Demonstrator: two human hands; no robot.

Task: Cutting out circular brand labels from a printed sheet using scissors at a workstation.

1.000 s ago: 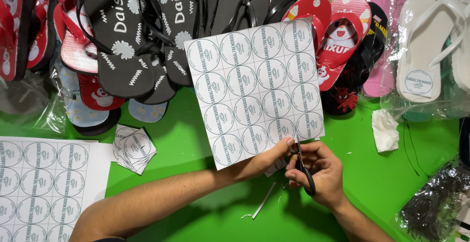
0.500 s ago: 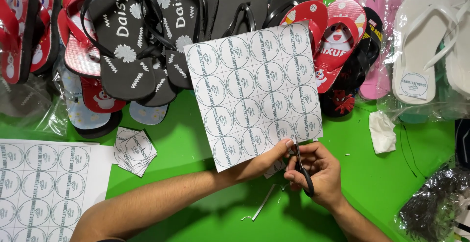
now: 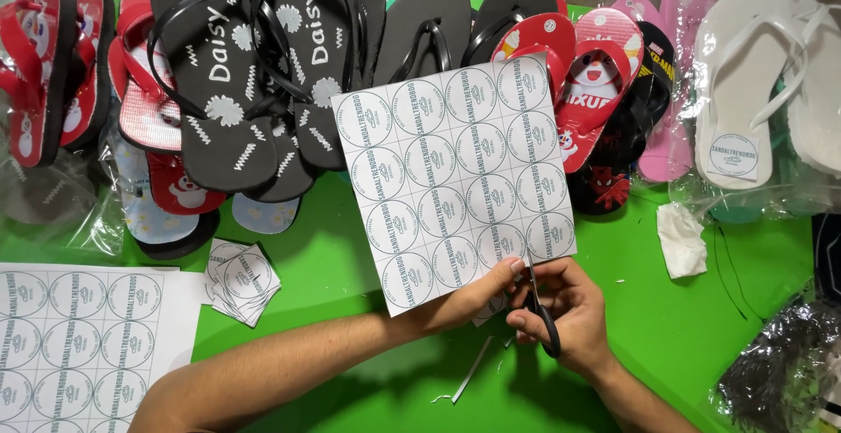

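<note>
My left hand (image 3: 477,295) pinches the lower edge of a white sheet of round printed labels (image 3: 455,170), held up over the green table (image 3: 350,258). In my right hand (image 3: 565,315) are black-handled scissors (image 3: 539,302), blades at the sheet's bottom edge near its right corner. A small cut square of labels hangs under my left fingers. Thin paper offcuts (image 3: 473,370) lie on the table below my hands.
Many flip-flops line the back: black ones (image 3: 219,74), red ones (image 3: 44,65), pink (image 3: 670,144) and white in plastic (image 3: 745,91). A stack of cut label squares (image 3: 238,280) and another label sheet (image 3: 79,337) lie left. A crumpled white tissue (image 3: 681,240) lies right.
The view has shifted slightly. My hands, the sheet and the scissors keep nearly the same position, with the scissors still at the sheet's lower edge.
</note>
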